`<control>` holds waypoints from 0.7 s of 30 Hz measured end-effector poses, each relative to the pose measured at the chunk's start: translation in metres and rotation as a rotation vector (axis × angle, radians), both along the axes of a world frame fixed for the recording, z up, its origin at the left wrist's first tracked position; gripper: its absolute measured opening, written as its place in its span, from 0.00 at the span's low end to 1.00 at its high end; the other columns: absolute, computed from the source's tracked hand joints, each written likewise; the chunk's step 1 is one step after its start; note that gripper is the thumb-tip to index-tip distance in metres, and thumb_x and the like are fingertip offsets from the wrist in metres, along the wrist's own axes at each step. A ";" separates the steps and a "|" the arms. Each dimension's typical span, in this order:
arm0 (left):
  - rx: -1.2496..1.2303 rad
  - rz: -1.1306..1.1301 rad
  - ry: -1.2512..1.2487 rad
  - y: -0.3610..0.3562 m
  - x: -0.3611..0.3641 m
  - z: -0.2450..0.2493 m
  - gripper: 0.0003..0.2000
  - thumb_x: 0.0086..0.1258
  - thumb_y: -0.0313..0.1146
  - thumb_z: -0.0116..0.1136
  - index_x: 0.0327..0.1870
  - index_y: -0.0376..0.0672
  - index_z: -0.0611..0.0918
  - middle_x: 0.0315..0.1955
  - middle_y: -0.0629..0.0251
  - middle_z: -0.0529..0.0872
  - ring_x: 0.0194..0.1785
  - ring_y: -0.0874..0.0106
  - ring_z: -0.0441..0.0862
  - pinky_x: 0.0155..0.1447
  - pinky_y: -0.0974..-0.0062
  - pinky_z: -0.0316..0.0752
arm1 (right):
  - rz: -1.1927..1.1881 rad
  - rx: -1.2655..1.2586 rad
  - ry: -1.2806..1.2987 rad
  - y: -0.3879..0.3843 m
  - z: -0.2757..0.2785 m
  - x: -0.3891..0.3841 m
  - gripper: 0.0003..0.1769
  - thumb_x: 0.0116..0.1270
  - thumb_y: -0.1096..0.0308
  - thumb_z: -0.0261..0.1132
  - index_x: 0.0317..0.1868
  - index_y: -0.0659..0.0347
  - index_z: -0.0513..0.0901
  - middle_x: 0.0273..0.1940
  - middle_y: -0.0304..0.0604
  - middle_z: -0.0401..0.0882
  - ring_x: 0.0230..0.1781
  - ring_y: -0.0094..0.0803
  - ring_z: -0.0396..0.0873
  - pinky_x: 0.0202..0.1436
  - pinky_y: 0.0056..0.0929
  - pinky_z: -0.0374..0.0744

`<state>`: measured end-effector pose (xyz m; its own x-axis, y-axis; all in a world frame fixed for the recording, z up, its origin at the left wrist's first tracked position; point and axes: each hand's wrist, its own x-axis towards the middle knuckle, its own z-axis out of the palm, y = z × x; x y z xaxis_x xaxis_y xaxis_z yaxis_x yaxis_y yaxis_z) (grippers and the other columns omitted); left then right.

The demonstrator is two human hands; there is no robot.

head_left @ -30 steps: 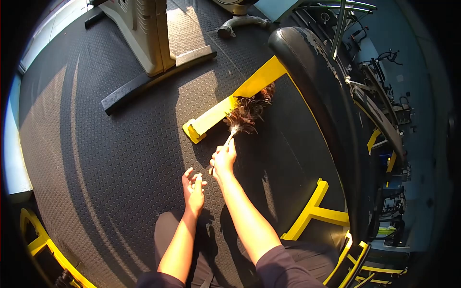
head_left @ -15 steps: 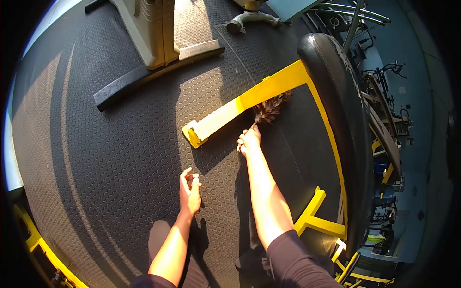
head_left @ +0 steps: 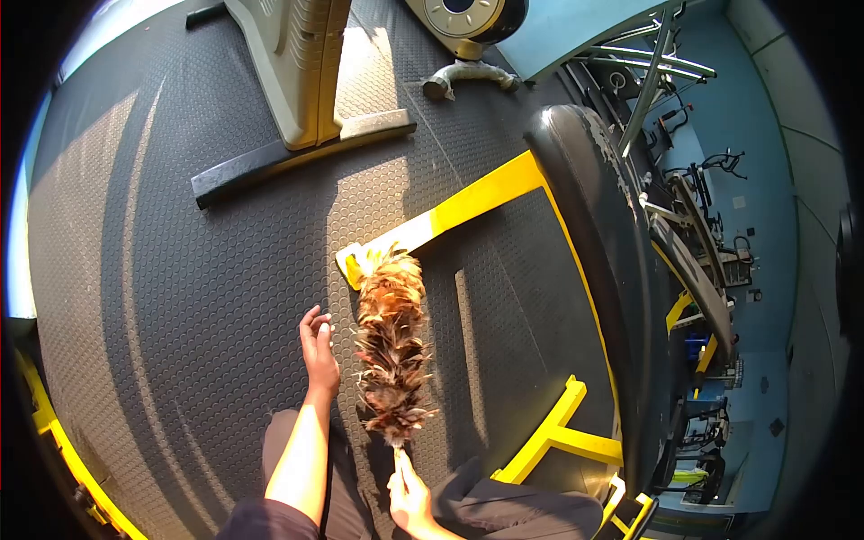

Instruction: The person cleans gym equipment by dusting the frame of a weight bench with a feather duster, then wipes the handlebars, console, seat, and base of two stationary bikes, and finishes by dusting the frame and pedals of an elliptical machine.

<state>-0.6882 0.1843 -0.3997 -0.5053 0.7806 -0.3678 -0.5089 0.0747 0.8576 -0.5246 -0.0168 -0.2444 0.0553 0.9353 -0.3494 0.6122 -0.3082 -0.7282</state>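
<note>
A brown feather duster (head_left: 392, 346) points away from me, its tip against or just over the foot of a yellow bench leg (head_left: 450, 211). My right hand (head_left: 410, 497) is closed round the handle's end, low in the view near my knees. To the left of the feathers, my left hand (head_left: 319, 353) hangs above the floor with its fingers loosely curled and apart, holding nothing. The yellow leg carries a bench with a worn black padded seat (head_left: 598, 225).
Dark textured rubber matting (head_left: 225, 297) covers the floor. An exercise machine's base (head_left: 301, 157) stands at the upper left. Another yellow frame leg (head_left: 558, 432) is at the lower right, and a yellow bar (head_left: 76, 459) curves along the lower left. More gym equipment lines the right side.
My right hand has drawn back toward my body, bringing the duster out from behind the yellow leg to its near end. My left hand has shifted slightly left.
</note>
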 end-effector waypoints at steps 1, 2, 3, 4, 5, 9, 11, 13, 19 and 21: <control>0.035 0.002 0.007 0.000 0.002 -0.001 0.23 0.78 0.45 0.50 0.71 0.50 0.70 0.54 0.72 0.78 0.50 0.80 0.74 0.49 0.80 0.65 | 0.071 0.122 -0.086 0.003 0.008 0.007 0.29 0.78 0.73 0.55 0.78 0.62 0.63 0.32 0.32 0.74 0.26 0.18 0.70 0.31 0.18 0.74; 0.071 0.005 0.014 0.002 0.004 -0.001 0.23 0.78 0.45 0.50 0.71 0.50 0.70 0.54 0.72 0.78 0.50 0.81 0.74 0.48 0.81 0.64 | 0.088 0.115 -0.059 0.014 0.013 0.018 0.29 0.77 0.74 0.55 0.77 0.62 0.65 0.32 0.33 0.75 0.26 0.19 0.71 0.32 0.20 0.75; 0.088 0.023 0.003 0.003 0.007 0.002 0.23 0.78 0.45 0.50 0.71 0.50 0.70 0.54 0.72 0.78 0.50 0.81 0.74 0.48 0.81 0.64 | 0.120 0.200 -0.059 0.031 0.006 0.025 0.31 0.76 0.74 0.56 0.78 0.61 0.63 0.32 0.33 0.75 0.25 0.18 0.70 0.31 0.18 0.74; 0.087 0.006 -0.025 0.003 0.009 0.006 0.21 0.78 0.39 0.50 0.69 0.47 0.70 0.53 0.68 0.77 0.54 0.77 0.73 0.58 0.77 0.65 | 0.099 0.139 -0.065 0.063 0.011 0.018 0.34 0.77 0.74 0.55 0.80 0.58 0.58 0.33 0.32 0.73 0.24 0.16 0.69 0.29 0.16 0.74; 0.078 -0.015 -0.053 0.001 0.012 0.008 0.19 0.79 0.32 0.49 0.68 0.44 0.71 0.53 0.65 0.76 0.58 0.74 0.72 0.67 0.73 0.65 | 0.062 0.112 0.042 0.095 0.017 0.010 0.36 0.78 0.73 0.55 0.82 0.54 0.53 0.35 0.33 0.72 0.23 0.15 0.69 0.24 0.15 0.74; 0.064 -0.047 0.063 0.000 0.011 0.014 0.18 0.78 0.30 0.51 0.68 0.45 0.71 0.52 0.64 0.77 0.56 0.74 0.74 0.63 0.72 0.70 | -0.232 0.192 0.548 0.233 0.063 -0.094 0.33 0.79 0.72 0.54 0.81 0.51 0.55 0.39 0.35 0.68 0.19 0.16 0.67 0.14 0.16 0.69; 0.041 -0.041 0.038 0.002 0.003 0.011 0.18 0.79 0.32 0.49 0.67 0.43 0.71 0.52 0.64 0.76 0.55 0.75 0.73 0.63 0.73 0.71 | -0.281 0.234 0.753 0.286 0.058 -0.135 0.33 0.81 0.67 0.50 0.82 0.44 0.51 0.34 0.33 0.63 0.16 0.18 0.59 0.11 0.22 0.68; -0.004 0.010 0.002 0.009 -0.001 0.002 0.18 0.80 0.32 0.48 0.67 0.42 0.71 0.52 0.63 0.76 0.55 0.74 0.73 0.62 0.73 0.71 | -0.394 0.247 0.797 0.336 0.033 -0.165 0.33 0.81 0.61 0.48 0.82 0.41 0.49 0.28 0.32 0.60 0.16 0.23 0.59 0.11 0.25 0.70; -0.061 0.040 -0.007 0.015 -0.017 -0.005 0.19 0.78 0.33 0.50 0.68 0.44 0.71 0.55 0.62 0.78 0.51 0.75 0.74 0.56 0.73 0.72 | -0.500 -0.031 1.056 0.407 -0.064 -0.161 0.23 0.83 0.49 0.46 0.26 0.46 0.63 0.19 0.29 0.60 0.14 0.24 0.59 0.15 0.26 0.62; -0.049 0.018 -0.022 0.016 -0.018 -0.006 0.20 0.78 0.33 0.50 0.69 0.43 0.71 0.56 0.62 0.78 0.50 0.75 0.74 0.56 0.73 0.72 | -0.252 -0.015 1.105 0.401 -0.058 -0.156 0.20 0.83 0.50 0.47 0.32 0.49 0.69 0.21 0.29 0.61 0.14 0.24 0.60 0.17 0.24 0.65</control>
<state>-0.7062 0.2006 -0.4058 -0.5104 0.7525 -0.4162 -0.5289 0.1069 0.8419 -0.6810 0.3839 -0.3028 -0.1041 0.9365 -0.3348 -0.4445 -0.3449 -0.8267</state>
